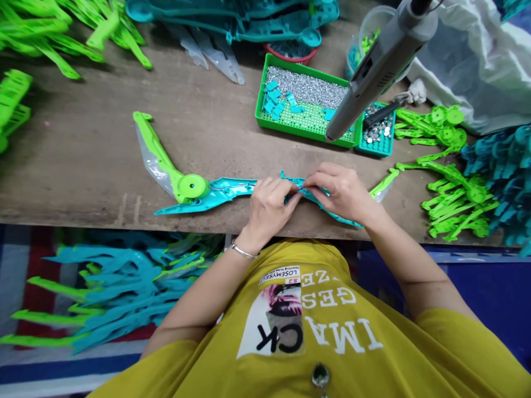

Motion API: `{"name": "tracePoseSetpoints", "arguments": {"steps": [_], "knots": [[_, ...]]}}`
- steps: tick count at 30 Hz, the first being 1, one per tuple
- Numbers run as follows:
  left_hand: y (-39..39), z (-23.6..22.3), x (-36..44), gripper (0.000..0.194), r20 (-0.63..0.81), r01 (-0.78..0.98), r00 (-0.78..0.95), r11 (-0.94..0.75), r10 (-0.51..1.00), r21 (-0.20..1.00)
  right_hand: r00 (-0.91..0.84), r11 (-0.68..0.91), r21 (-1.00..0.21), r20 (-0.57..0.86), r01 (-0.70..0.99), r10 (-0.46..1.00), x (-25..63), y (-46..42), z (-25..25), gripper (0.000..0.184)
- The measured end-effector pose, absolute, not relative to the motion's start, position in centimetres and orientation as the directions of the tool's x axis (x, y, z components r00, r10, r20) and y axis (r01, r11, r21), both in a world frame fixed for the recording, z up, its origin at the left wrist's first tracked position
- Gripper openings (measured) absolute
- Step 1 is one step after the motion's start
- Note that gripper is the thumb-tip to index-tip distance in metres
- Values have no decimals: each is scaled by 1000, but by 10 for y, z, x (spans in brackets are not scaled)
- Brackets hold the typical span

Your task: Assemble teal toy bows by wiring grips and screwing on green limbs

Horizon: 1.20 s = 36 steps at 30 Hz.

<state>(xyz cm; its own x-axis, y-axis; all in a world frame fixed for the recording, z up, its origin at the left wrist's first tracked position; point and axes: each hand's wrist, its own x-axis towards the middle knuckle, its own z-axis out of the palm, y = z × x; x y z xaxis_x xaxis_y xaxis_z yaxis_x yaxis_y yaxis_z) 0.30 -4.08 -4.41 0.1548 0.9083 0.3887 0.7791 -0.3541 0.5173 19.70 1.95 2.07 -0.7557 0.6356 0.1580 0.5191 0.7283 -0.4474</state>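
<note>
Teal plastic piece (pixel 224 193) lying flat along the front edge of a wooden workbench (pixel 83 182), joined at a round hub (pixel 193 187) to a lime green arm (pixel 158 152) with a clear plastic film (pixel 151 166) beside it. Both hands are on it near the middle, in a tight pinch. The left hand (pixel 269 213) comes in from the near side with the wrist bent, and the right hand (pixel 338 193) angles in from the other side, its fingertips (pixel 309 182) almost meeting the left's. Exactly what's between the fingers is too small to tell. There's a silver bangle (pixel 243 251) on the left wrist, and the sleeves are a yellow T-shirt (pixel 307 326).

Just past the hands sit a green tray (pixel 282 69) of silver metal bits and a smaller teal tray (pixel 375 149), with a grey power tool (pixel 373 83) hanging above them. Lime parts (pixel 456 199) and teal parts (pixel 506 177) are heaped on the right.
</note>
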Motion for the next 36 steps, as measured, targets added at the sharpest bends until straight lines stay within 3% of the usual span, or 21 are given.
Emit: {"name": "tracePoseSetpoints", "arguments": {"steps": [4, 7, 13, 20, 26, 36], "knots": [[-48, -45, 2, 15, 400, 717, 176, -396, 899, 574, -770, 747, -379, 124, 547, 626, 202, 26, 14, 25], [-48, -47, -1, 27, 421, 698, 175, -414, 890, 584, -777, 753, -364, 112, 548, 619, 204, 26, 13, 27], [-35, -47, -3, 27, 345, 728, 251, -412, 904, 549, -761, 747, -365, 139, 556, 634, 205, 24, 10, 29], [-28, -41, -4, 21, 271, 700, 280, -389, 921, 599, -740, 724, -401, 151, 561, 656, 206, 21, 7, 26], [-21, -39, -8, 14, 250, 758, 351, -430, 902, 489, -722, 704, -401, 137, 586, 678, 205, 20, 4, 22], [-29, -51, -7, 35, 315, 714, 402, -509, 860, 481, -645, 655, -306, 147, 691, 750, 201, 21, -16, 30]]}}
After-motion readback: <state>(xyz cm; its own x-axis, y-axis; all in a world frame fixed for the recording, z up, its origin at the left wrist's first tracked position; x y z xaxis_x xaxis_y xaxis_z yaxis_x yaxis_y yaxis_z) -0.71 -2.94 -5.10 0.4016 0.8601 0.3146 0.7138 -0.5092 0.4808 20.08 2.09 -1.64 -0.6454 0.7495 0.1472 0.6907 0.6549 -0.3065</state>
